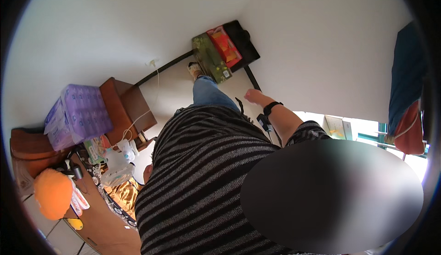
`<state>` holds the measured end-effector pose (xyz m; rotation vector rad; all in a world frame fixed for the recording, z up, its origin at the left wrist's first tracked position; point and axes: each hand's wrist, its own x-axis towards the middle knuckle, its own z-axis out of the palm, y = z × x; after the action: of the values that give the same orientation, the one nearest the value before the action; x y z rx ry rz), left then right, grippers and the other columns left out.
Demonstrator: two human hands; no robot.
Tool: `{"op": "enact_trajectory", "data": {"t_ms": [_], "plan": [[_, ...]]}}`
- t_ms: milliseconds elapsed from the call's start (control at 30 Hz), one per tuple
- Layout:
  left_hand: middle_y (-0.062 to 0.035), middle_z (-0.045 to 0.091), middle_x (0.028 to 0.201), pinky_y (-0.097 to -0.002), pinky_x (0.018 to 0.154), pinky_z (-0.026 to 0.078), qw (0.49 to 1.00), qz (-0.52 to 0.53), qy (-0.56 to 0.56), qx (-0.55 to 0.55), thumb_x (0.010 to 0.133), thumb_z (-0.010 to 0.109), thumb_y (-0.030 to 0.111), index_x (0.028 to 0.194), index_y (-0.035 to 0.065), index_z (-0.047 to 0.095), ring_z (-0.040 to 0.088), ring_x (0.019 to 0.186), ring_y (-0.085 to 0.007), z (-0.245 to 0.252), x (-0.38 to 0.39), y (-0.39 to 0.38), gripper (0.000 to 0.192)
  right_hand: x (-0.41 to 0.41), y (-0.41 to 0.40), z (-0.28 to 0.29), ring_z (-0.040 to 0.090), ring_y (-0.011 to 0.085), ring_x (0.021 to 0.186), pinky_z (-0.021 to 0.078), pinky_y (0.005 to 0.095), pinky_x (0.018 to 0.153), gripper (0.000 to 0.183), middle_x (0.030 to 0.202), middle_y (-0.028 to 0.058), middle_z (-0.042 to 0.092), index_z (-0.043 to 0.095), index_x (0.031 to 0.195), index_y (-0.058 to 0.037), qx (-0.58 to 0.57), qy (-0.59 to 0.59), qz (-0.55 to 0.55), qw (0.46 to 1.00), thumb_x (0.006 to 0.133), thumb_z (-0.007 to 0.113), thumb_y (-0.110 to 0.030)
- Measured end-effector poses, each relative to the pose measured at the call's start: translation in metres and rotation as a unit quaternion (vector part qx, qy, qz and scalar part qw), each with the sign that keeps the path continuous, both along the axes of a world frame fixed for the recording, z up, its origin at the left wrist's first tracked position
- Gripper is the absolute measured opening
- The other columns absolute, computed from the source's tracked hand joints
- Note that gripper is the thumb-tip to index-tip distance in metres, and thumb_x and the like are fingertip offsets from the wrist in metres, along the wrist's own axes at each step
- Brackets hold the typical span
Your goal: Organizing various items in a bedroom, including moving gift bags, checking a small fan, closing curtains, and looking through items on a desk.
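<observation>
My right hand hangs beside my right hip, fingers partly curled, with a black band on the wrist. Whether it holds anything is not clear. A small black device with a cable hangs near that forearm. Only a sliver of my left hand shows past the left edge of my striped shirt; its fingers are hidden. One leg in blue jeans and a light shoe extend towards stacked or adjoining boxes, one green, one red and one black.
At left, a purple plastic-wrapped pack rests by a brown wooden cabinet. Nearby are a white corded device, a clear plastic container, shiny gold fabric and an orange fluffy object. A cord runs from a wall outlet.
</observation>
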<state>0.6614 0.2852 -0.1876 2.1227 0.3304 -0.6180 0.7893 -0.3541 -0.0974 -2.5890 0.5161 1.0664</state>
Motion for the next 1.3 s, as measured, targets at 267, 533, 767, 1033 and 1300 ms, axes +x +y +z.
{"op": "enact_trajectory", "data": {"t_ms": [267,533,767,1033,1300], "plan": [[-0.0008,0.052,0.064,-0.0204,0.051,0.035,0.997,-0.050,0.060,-0.021,0.086,0.051,0.026,0.078,0.0045,0.055,0.045,0.057,-0.0059,0.038,0.028,0.000,0.023,-0.079,0.034,0.032,0.059,0.0280,0.081,0.0459,0.0364,0.071,0.028,0.083,0.0100,0.063,0.061,0.087,-0.0128,0.055,-0.035,-0.069,0.995,0.075,0.053,-0.037],[-0.0024,0.057,0.069,-0.0240,0.055,0.041,0.985,-0.001,0.145,-0.089,0.084,0.053,0.025,0.086,0.0053,0.055,0.053,0.060,-0.0107,0.197,0.101,-0.109,0.019,-0.210,0.024,0.036,0.057,0.0318,0.091,0.0450,0.0392,0.079,0.038,0.094,0.0175,0.060,0.061,0.091,-0.0007,0.018,0.053,-0.018,0.998,0.082,0.045,-0.034],[-0.0110,0.060,0.072,-0.0309,0.058,0.045,0.967,-0.167,0.189,-0.030,0.085,0.051,0.031,0.086,0.0016,0.056,0.057,0.064,-0.0190,0.092,0.052,-0.051,0.030,-0.230,0.031,0.072,0.059,0.0277,0.085,0.0470,0.0358,0.074,0.027,0.088,0.0128,0.062,0.060,0.094,-0.0109,0.066,-0.098,-0.266,0.957,0.080,0.052,-0.032],[-0.0058,0.058,0.073,-0.0287,0.058,0.044,0.895,-0.421,0.148,0.024,0.086,0.049,0.029,0.086,0.0025,0.056,0.054,0.065,-0.0145,0.129,0.034,-0.198,0.027,-0.438,0.044,0.134,0.059,0.0299,0.081,0.0463,0.0376,0.072,0.025,0.086,0.0140,0.062,0.055,0.095,-0.0084,0.125,-0.243,-0.408,0.871,0.080,0.054,-0.028],[-0.0021,0.057,0.069,-0.0224,0.051,0.043,0.831,-0.536,0.142,0.033,0.085,0.052,0.025,0.085,0.0040,0.056,0.053,0.058,-0.0087,0.105,0.013,-0.425,0.021,-0.656,0.080,0.062,0.059,0.0274,0.083,0.0471,0.0365,0.073,0.025,0.087,0.0127,0.062,0.058,0.093,-0.0078,-0.021,-0.156,-0.679,0.717,0.078,0.055,-0.028]]}}
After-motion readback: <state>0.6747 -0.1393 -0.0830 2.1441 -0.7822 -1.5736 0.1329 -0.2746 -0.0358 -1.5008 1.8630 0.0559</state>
